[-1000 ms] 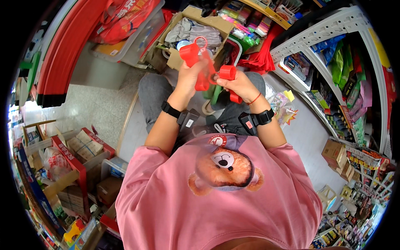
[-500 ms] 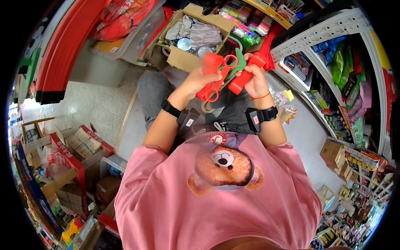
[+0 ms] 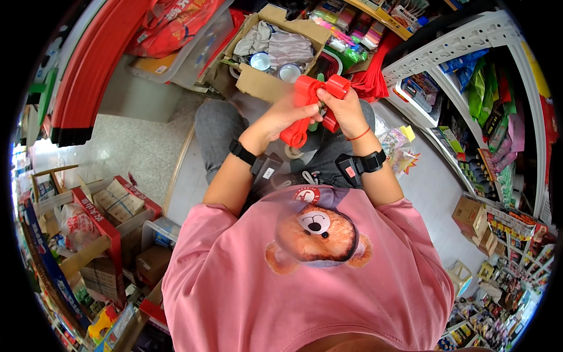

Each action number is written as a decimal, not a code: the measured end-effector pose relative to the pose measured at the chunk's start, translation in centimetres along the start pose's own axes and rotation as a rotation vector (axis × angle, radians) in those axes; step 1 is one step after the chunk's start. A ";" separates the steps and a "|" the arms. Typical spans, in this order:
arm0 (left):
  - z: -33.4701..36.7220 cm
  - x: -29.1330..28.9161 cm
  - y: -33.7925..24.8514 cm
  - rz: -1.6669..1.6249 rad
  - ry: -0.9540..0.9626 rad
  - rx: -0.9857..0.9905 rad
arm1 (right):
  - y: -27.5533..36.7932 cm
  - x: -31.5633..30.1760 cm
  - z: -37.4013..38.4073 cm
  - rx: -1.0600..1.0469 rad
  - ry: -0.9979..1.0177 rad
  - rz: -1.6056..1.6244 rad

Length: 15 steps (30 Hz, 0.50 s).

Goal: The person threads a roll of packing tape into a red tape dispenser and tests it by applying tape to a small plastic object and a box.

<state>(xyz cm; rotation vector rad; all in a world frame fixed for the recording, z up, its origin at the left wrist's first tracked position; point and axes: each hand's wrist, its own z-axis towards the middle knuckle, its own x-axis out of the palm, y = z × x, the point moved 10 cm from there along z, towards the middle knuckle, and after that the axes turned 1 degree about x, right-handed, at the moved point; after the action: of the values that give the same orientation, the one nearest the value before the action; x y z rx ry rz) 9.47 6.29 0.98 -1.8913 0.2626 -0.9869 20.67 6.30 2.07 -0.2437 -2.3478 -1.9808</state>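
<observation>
My left hand (image 3: pixel 286 119) grips a long red plastic part (image 3: pixel 307 89) with rounded ends; a ring shape shows at its lower end. My right hand (image 3: pixel 347 111) is closed on a second red plastic part (image 3: pixel 337 87), held upright beside the first. The two parts are close together over my lap, and the fingers of both hands nearly meet between them. A bit of a green piece (image 3: pixel 320 77) shows between the red parts; the rest of it is hidden. Under my hands, a pale ring-shaped thing (image 3: pixel 291 154) is partly visible near my legs.
An open cardboard box (image 3: pixel 258 82) with grey cloths and round containers stands just beyond my hands. White metal shelving (image 3: pixel 451 53) with packaged goods rises at the right. Red-sided boxes (image 3: pixel 94 214) are at the left. A clear plastic package (image 3: pixel 399 144) lies by my right knee.
My hands have come closer together. The right-hand red part has swung more upright and moved left, beside the other one. The green piece, plainly seen before, is now mostly covered.
</observation>
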 end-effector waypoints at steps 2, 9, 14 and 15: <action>0.3 0.2 0.3 0.023 0.069 0.022 | -0.1 0.3 0.4 -0.028 0.040 -0.015; 0.5 -0.4 1.7 -0.007 0.064 -0.054 | 1.0 -0.1 0.2 -0.064 -0.034 0.004; 0.2 0.1 1.4 -0.038 0.033 -0.086 | 0.5 -0.6 0.4 -0.034 -0.059 0.044; 0.3 -0.9 1.4 -0.047 -0.037 -0.072 | 0.5 -0.6 0.3 -0.022 -0.048 0.107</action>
<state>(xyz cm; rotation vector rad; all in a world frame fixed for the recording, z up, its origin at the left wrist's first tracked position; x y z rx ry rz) 9.36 6.27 -0.69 -1.9877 0.2355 -0.9840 21.34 6.63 2.39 -0.4135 -2.2896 -1.9735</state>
